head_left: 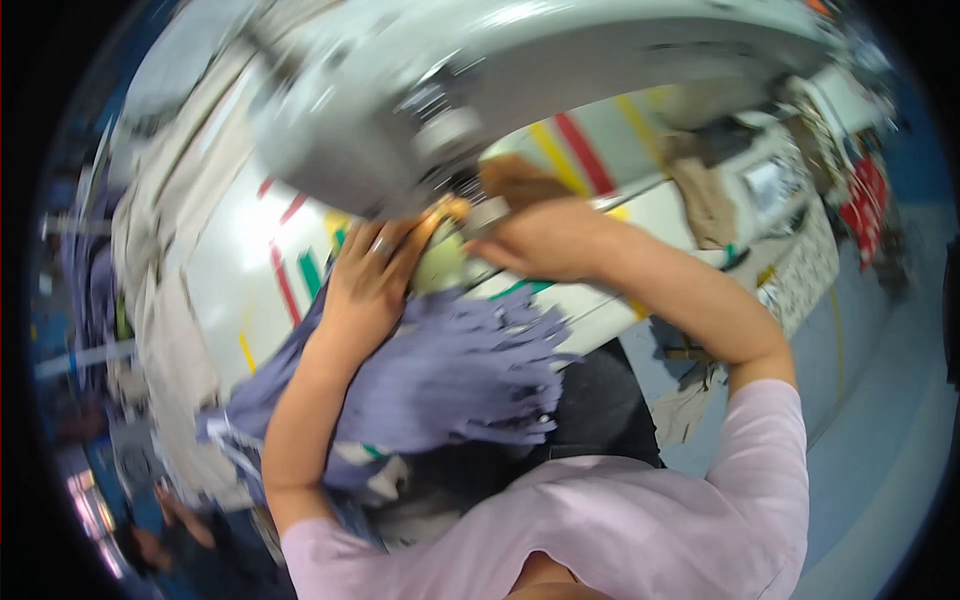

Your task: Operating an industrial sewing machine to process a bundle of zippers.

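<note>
A grey sewing machine (540, 60) arches over the top of the frame, above a white surface (230, 310) striped with red, yellow and green tape. At centre and lower left lies a blue-violet cloth (450, 365), over the near edge of the surface and the person's lap; its long axis runs from lower left toward centre right, where its cut strips point. It looks matte and rumpled, fringed in loose ribbons. The left hand (365, 280) rests at the cloth's upper edge, fingers slightly spread; whether they grip it I cannot tell. The right hand (545, 240), right of centre, curls its fingers near the needle area, their hold unclear. Between the hands shows a small pale-green patch (440, 265).
</note>
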Tool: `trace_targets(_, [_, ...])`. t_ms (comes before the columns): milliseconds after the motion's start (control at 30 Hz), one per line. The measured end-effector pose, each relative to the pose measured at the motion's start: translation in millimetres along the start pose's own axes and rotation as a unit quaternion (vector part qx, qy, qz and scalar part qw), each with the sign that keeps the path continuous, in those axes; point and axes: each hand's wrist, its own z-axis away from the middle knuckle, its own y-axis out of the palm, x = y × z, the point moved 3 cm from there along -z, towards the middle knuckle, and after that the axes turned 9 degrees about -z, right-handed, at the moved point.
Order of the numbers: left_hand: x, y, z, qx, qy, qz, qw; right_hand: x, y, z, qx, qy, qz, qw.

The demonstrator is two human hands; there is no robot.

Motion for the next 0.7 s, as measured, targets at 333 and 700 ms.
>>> trace_targets(333, [-11,7,6,0.020,-0.028,-0.002,0.999,20,-64,61,-0.245,-0.040,0.027,0.968])
trace_targets(700, [-3,9,8,0.002,-0.049,0.053,0.997,-118,-194,171,-0.627,0.197,0.197,0.727])
